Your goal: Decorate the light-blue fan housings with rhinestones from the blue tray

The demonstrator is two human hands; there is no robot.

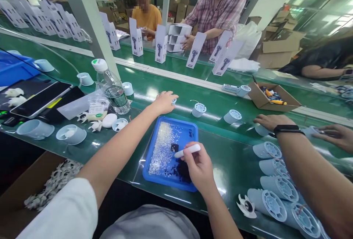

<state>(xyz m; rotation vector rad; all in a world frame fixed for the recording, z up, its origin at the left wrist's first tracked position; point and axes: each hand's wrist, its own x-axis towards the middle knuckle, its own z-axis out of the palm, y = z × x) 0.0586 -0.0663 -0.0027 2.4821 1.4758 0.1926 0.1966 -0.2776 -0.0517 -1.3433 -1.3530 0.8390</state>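
Note:
My left hand reaches across the green bench, its fingers closed round a light-blue cup-shaped plastic housing that they mostly hide. In my right hand is a white pen-like tool, gripped between thumb and fingers. Its tip points down over a blue tray. Small clear pieces fill the tray's left side, and small black pieces lie heaped at lower right. A dark square lies near the tool's tip. Right of my left hand stand two more light-blue housings.
A co-worker's hands reach in from the right, near rows of housings. A bottle, white fan blades and a phone lie left. White boxes and a carton of tools stand beyond.

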